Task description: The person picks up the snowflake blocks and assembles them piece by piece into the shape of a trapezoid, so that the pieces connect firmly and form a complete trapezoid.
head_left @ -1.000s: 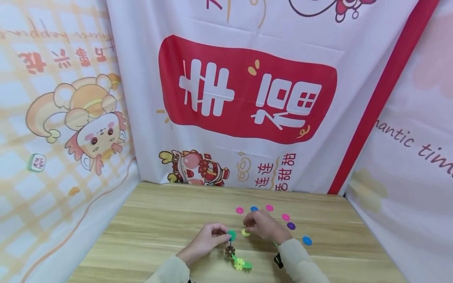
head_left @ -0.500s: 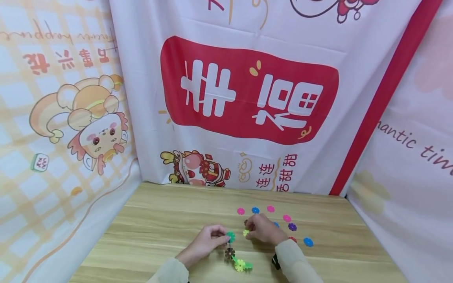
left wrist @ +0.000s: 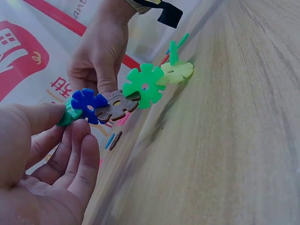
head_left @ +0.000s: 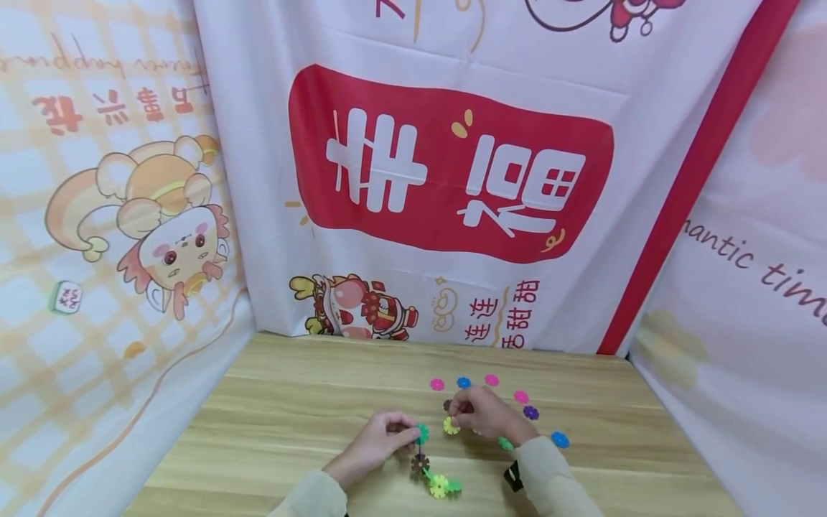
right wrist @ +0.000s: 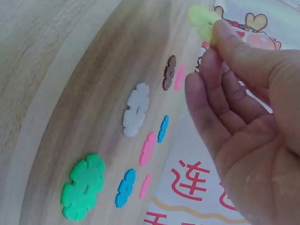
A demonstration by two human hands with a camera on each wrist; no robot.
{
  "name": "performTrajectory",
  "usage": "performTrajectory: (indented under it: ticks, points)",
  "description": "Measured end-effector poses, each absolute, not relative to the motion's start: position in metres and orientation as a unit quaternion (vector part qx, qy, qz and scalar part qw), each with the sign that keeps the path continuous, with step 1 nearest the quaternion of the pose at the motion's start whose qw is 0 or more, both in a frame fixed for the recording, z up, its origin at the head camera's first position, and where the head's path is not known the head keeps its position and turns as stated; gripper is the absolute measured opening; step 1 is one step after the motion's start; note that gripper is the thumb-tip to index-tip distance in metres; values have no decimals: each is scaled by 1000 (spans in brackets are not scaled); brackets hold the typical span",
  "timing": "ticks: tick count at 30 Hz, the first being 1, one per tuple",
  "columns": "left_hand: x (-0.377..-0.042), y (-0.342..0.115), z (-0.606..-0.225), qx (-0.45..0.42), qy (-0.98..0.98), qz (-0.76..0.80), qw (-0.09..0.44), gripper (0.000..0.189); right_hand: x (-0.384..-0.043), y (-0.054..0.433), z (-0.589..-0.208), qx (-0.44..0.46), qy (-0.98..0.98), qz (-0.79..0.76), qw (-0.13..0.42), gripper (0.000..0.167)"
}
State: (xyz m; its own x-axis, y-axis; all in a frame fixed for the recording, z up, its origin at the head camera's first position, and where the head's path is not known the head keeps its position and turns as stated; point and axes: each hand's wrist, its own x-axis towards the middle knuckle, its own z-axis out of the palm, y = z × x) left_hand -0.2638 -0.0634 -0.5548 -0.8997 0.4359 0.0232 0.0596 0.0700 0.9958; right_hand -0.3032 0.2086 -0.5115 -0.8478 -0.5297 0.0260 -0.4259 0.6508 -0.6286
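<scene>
My left hand [head_left: 381, 441] pinches a teal-green notched flower disc [left wrist: 70, 115] at one end of a linked chain. From it run a blue disc [left wrist: 89, 106], a brown disc [left wrist: 117, 105], a green disc [left wrist: 145, 86], a yellow disc [left wrist: 177, 72] and a further green disc [left wrist: 174, 53]. Between thumb and fingertip, my right hand [head_left: 487, 415] pinches a loose yellow flower disc [right wrist: 202, 22]. In the head view that disc is a short way right of the teal-green one, apart from it.
Loose flower discs lie on the wooden table [head_left: 291, 402] around my right hand: a white disc [right wrist: 136, 110], a green disc [right wrist: 83, 187], a brown disc [right wrist: 169, 73], a purple disc [head_left: 531, 413], and several pink and blue ones. Printed cloths hang at the back and sides.
The right hand has shifted slightly, and the yellow disc in its pinch now shows more fully. My left hand still holds the chain in nearly the same place.
</scene>
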Motion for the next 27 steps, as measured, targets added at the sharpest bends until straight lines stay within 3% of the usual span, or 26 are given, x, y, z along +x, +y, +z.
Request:
performTrajectory:
  ticks: [27]
  points:
    - [-268,-63,-557,169,718,659,145,23,-290,191,-510,-349,835,-425,19,4]
